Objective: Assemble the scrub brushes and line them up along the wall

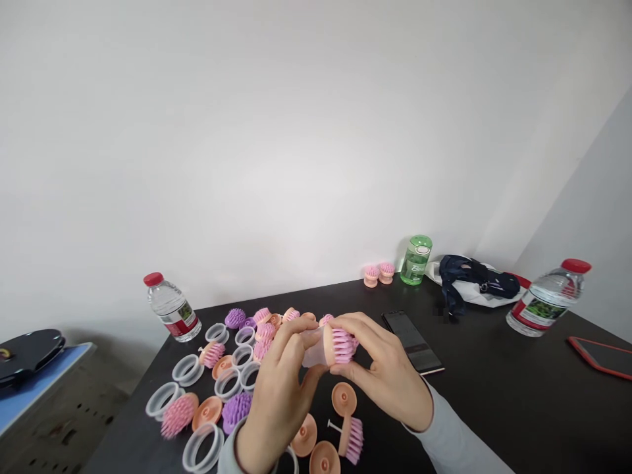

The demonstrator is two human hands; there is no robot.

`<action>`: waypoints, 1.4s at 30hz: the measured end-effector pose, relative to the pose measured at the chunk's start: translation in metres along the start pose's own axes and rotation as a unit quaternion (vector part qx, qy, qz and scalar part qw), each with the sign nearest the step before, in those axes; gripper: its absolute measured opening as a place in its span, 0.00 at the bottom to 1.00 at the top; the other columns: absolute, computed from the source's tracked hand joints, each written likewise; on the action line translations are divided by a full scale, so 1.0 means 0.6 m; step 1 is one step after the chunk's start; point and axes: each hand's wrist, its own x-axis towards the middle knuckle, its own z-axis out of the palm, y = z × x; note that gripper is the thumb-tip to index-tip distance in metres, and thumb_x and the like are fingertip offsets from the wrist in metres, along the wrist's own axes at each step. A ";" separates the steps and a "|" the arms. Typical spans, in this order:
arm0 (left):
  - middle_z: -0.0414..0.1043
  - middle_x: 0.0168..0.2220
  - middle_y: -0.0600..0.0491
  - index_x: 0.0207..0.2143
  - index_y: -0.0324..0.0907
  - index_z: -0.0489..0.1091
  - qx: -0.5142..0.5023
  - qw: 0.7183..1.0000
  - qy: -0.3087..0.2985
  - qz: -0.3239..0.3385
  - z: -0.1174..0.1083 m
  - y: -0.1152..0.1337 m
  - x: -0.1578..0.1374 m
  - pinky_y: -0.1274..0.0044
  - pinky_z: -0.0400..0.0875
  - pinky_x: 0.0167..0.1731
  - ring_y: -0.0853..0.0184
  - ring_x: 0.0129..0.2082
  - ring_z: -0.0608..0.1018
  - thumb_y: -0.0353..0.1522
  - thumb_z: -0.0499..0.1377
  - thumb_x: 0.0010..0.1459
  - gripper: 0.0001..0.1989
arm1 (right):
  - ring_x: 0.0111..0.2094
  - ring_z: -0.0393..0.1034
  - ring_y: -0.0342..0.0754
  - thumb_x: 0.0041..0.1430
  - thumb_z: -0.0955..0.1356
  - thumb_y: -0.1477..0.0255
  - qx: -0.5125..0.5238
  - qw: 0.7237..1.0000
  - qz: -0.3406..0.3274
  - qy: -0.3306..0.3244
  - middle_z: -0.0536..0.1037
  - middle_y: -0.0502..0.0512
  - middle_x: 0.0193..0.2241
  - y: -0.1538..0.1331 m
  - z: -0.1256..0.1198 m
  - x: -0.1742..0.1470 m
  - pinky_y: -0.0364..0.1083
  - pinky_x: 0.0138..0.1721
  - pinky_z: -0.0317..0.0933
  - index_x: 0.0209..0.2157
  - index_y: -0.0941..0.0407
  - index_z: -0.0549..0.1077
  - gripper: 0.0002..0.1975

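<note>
Above the table's front part, both hands meet on one piece. My left hand [286, 382] pinches a translucent plastic ring [314, 351]. Fingers and thumb of my right hand [378, 365] close around a peach brush head with pink bristles [340, 346], its bristles facing right. Ring and brush head touch; how far they fit together I cannot tell. Below them lie a peach round cap [344, 399] and another pink brush head [352, 440] on its side, a thin stem sticking out. More peach caps [305, 434] rest beside my left wrist.
Left of my hands spread several translucent rings [188, 370], a purple brush head [236, 409] and pink ones [180, 413]. A water bottle [174, 308] stands behind them. To the right are a phone [413, 342], a green bottle [416, 261], a dark strap bundle [476, 276] and another water bottle [546, 299].
</note>
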 end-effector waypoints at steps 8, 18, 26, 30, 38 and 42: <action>0.76 0.43 0.47 0.51 0.47 0.66 0.072 0.996 0.016 -0.040 -0.021 -0.008 0.008 0.61 0.69 0.45 0.51 0.45 0.76 0.33 0.66 0.56 0.21 | 0.53 0.71 0.54 0.61 0.72 0.70 -0.023 1.000 0.010 -0.017 0.75 0.59 0.53 0.014 0.006 0.007 0.53 0.53 0.68 0.59 0.53 0.65 0.26; 0.74 0.48 0.51 0.48 0.48 0.67 -0.372 0.856 0.162 -0.321 -0.050 -0.001 0.011 0.74 0.71 0.44 0.60 0.49 0.77 0.36 0.70 0.53 0.22 | 0.29 0.74 0.49 0.36 0.78 0.81 -0.220 0.896 0.070 -0.379 0.75 0.47 0.24 0.131 0.079 -0.007 0.42 0.27 0.61 0.24 0.52 0.78 0.13; 0.77 0.37 0.56 0.42 0.47 0.71 -0.490 0.775 0.158 -0.367 -0.053 -0.005 0.016 0.81 0.70 0.33 0.70 0.34 0.77 0.39 0.73 0.48 0.20 | 0.31 0.73 0.54 0.25 0.80 0.78 -0.230 0.859 0.104 -0.446 0.70 0.48 0.23 0.162 0.117 -0.009 0.46 0.30 0.62 0.15 0.55 0.63 0.23; 0.79 0.36 0.54 0.40 0.46 0.73 -0.476 0.779 0.147 -0.380 -0.042 0.003 0.021 0.79 0.72 0.33 0.67 0.33 0.79 0.40 0.75 0.44 0.22 | 0.27 0.70 0.50 0.30 0.79 0.76 -0.186 0.892 0.128 -0.392 0.66 0.43 0.20 0.167 0.101 0.005 0.45 0.29 0.60 0.17 0.54 0.63 0.20; 0.80 0.46 0.47 0.39 0.47 0.75 -0.386 0.841 0.116 -0.360 0.022 0.001 0.008 0.68 0.71 0.49 0.47 0.58 0.73 0.42 0.76 0.36 0.27 | 0.38 0.72 0.48 0.46 0.74 0.77 -0.084 0.982 0.151 -0.070 0.76 0.49 0.38 0.102 0.032 0.031 0.44 0.39 0.63 0.37 0.54 0.72 0.15; 0.79 0.49 0.45 0.40 0.46 0.74 -0.351 0.859 0.102 -0.359 0.037 -0.015 -0.002 0.63 0.66 0.55 0.45 0.61 0.69 0.45 0.74 0.40 0.25 | 0.36 0.72 0.47 0.42 0.75 0.80 -0.008 0.988 0.157 -0.001 0.76 0.49 0.36 0.066 0.016 0.031 0.43 0.35 0.65 0.37 0.54 0.76 0.17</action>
